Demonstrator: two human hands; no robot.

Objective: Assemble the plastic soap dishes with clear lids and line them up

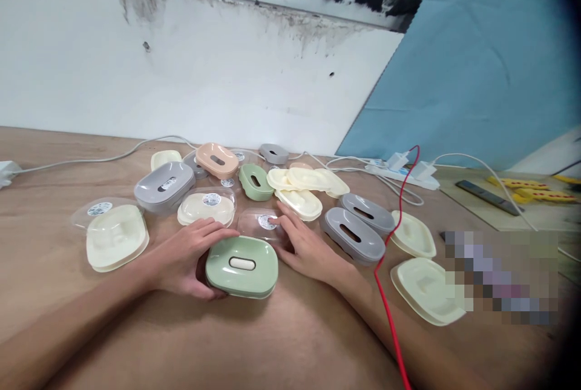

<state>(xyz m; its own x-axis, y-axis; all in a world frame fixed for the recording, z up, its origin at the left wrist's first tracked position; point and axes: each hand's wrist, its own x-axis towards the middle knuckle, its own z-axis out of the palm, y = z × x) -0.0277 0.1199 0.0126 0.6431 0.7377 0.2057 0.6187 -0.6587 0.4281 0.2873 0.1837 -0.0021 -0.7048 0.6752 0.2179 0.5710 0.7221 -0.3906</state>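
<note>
In the head view, my left hand (195, 260) is closed round the left side of a glossy green soap dish (261, 254) near the table's front. A pale oval piece shows in its middle slot. Just behind it lies a clear plastic cover (252, 223) with a round printed sticker. My right hand (308, 251) grips that cover's right side, a fingertip at the sticker and the thumb lower down. A cream plastic tray (299, 205) sits right behind my right fingers, and a cream tray under a clear cover (204, 211) lies behind my left hand.
Grey soap dishes (351, 238) stand to the right, another grey one (158, 187) at left. Behind are a peach dish (215, 160) and a smaller green one (252, 187). Cream trays (426, 290) lie at both sides. A red cable (388, 305) crosses by my right forearm; a power strip (420, 179) stands behind.
</note>
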